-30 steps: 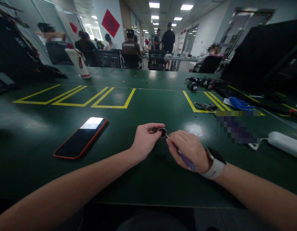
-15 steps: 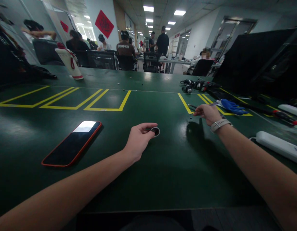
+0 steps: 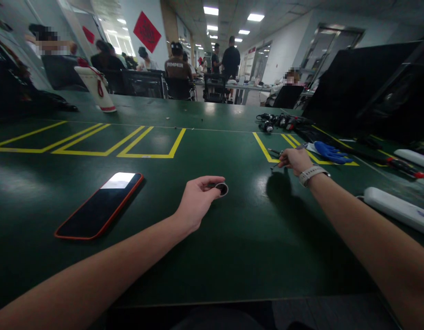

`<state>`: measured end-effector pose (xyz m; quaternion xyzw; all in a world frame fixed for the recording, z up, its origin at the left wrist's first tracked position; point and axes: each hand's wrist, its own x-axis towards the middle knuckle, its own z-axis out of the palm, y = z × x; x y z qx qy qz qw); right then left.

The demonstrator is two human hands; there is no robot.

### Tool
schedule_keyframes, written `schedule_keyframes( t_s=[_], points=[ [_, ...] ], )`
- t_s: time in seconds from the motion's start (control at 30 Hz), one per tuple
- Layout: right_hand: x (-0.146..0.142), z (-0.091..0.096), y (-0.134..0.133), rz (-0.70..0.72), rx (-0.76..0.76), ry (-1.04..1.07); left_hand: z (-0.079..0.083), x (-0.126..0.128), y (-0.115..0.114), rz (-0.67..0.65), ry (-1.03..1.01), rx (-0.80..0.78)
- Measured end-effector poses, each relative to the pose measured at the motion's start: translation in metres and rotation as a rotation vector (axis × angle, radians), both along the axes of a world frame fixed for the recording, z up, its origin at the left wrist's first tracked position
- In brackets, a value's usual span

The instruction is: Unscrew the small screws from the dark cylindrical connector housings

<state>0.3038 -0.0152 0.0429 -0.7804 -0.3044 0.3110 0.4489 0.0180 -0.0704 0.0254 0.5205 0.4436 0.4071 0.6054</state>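
Observation:
My left hand point(image 3: 197, 201) is closed over the green table. Thumb and fingers pinch a small round piece point(image 3: 222, 189) with a pale rim and dark centre; its exact kind I cannot make out. Farther right, my right hand point(image 3: 294, 160) is closed on a thin metal tool, mostly hidden by the fingers, that looks like tweezers. Its slender tip point(image 3: 276, 166) points down and left, meeting a tiny dark bit point(image 3: 272, 168) on the table. Another thin dark shaft point(image 3: 275, 152) shows just beyond the fingers; whether it belongs to the same tool is unclear.
A phone in a red case point(image 3: 100, 206) lies left. Yellow tape point(image 3: 146, 156) outlines areas on the tabletop. A blue glove point(image 3: 330, 152), black metal parts point(image 3: 268, 123) and a white power strip point(image 3: 397, 208) are right. A white cup point(image 3: 96, 87) stands back left; people sit beyond.
My right hand has shifted slightly, bringing the thin tip down onto the tiny dark bit. My left hand keeps its pinch. The view has turned slightly right.

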Motion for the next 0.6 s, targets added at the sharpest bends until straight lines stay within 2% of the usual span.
schedule_keyframes(
  t_s=[0.37,0.6],
  points=[
    [0.002,-0.004,0.004,0.061,-0.007,0.043,0.001,0.0,-0.001,-0.011,0.006,-0.003],
    [-0.007,-0.001,-0.006,0.046,0.086,0.21,0.004,0.0,-0.001,0.045,-0.071,-0.004]
  ],
)
